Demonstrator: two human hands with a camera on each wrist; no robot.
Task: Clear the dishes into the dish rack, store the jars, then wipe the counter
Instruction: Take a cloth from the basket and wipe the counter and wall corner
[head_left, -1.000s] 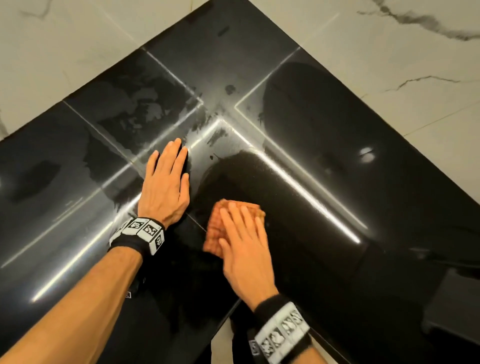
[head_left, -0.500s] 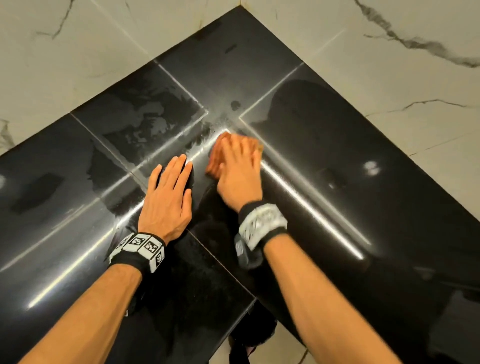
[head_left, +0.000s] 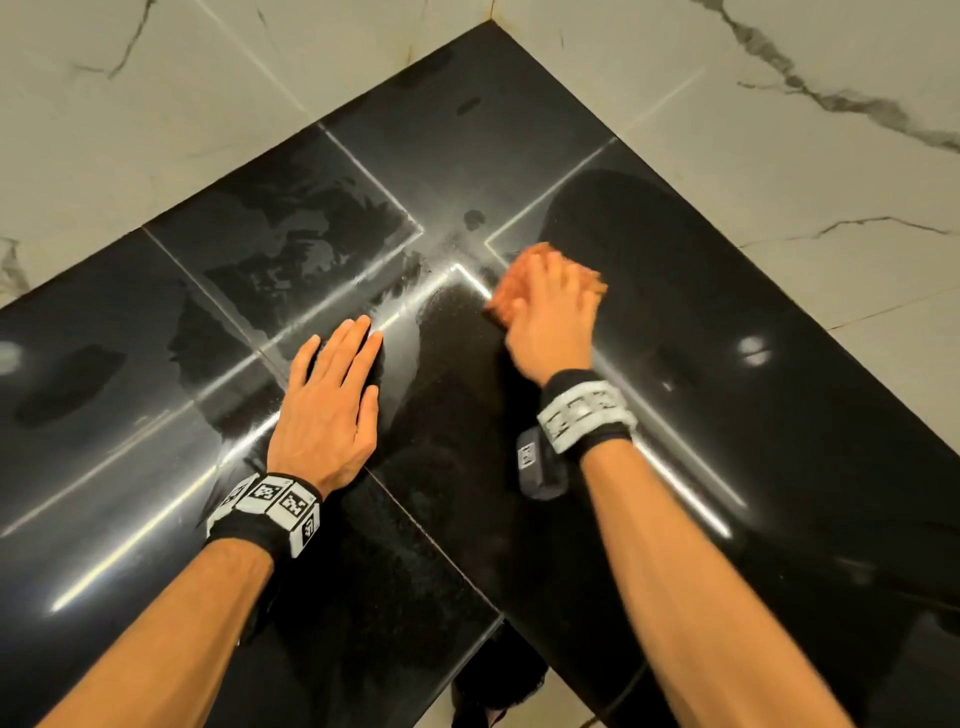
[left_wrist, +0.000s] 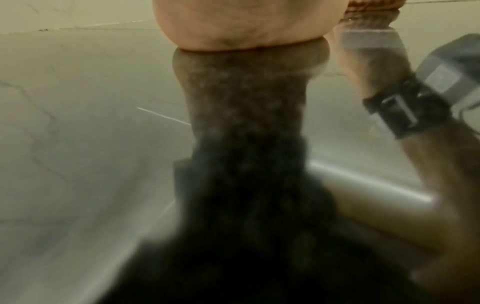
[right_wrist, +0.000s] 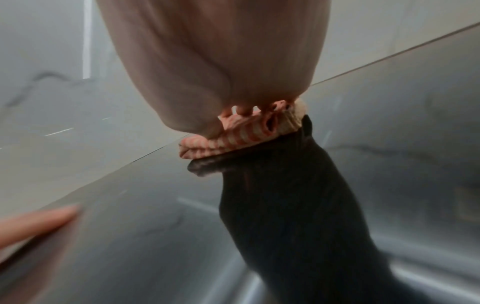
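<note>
The black polished counter (head_left: 675, 364) fills an inside corner, its two back edges butting against pale marble-veined wall tiles (head_left: 779, 171) that meet at the top of the head view; the near edge runs diagonally at the bottom, with a notch where the two runs of the L meet. Thin pale seams divide the slab into panels and cross near the middle. To the right of the hands the dark surface stretches bare toward the wall, and to the left it runs bare as well, bearing damp smears (head_left: 291, 249) and streaks beyond the left fingertips. The cloth (head_left: 511, 283) is orange with pale stripes, bunched and folded, lying on the counter just right of the seam crossing and well short of either wall. The right hand (head_left: 550, 322) lies on top of it, fingers bent down over the wad and pressing it flat to the stone; the right wrist view shows the folds squeezed under the palm. The left hand (head_left: 327, 410) rests palm down on the counter nearer the body, fingers straight and close together, holding nothing, set apart from the cloth. Both forearms reach in from the bottom, each wearing a black wristband (head_left: 270, 506) with printed markers.
</note>
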